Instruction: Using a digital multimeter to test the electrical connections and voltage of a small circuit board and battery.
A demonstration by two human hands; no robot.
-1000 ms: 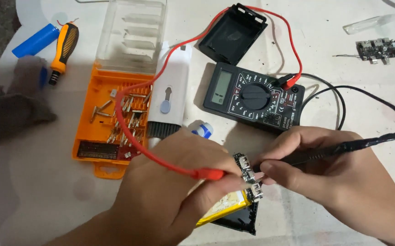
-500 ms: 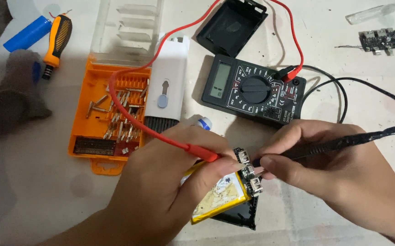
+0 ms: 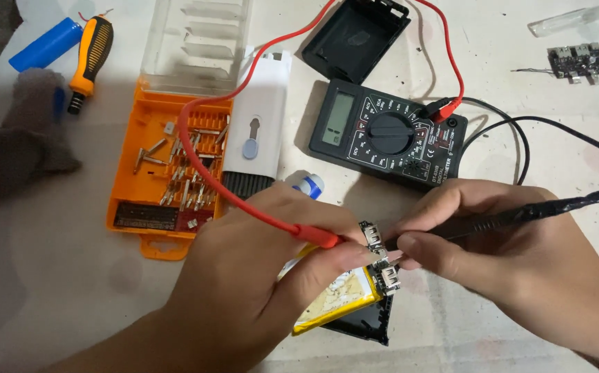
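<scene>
Near the front edge of the table [image 3: 50, 276] we have our left hand [image 3: 244, 297] and right hand [image 3: 513, 255] meeting, each with a probe; between the probe tips sits a small circuit board [image 3: 380, 257]. Under the board lies a flat battery pack [image 3: 337, 304], resting on a tray [image 3: 365, 324]. Behind our hands lies the meter [image 3: 389, 135], and behind that, an open case [image 3: 354, 38]. Left of the meter lies a slim tool holder [image 3: 254, 124], and left again the bit box [image 3: 168, 173], its lid [image 3: 195, 41] propped toward the back edge. Near the back left corner lie a screwdriver [image 3: 90, 59] and a battery cell [image 3: 45, 45]. Another circuit board [image 3: 581, 62] lies near the back right corner.
</scene>
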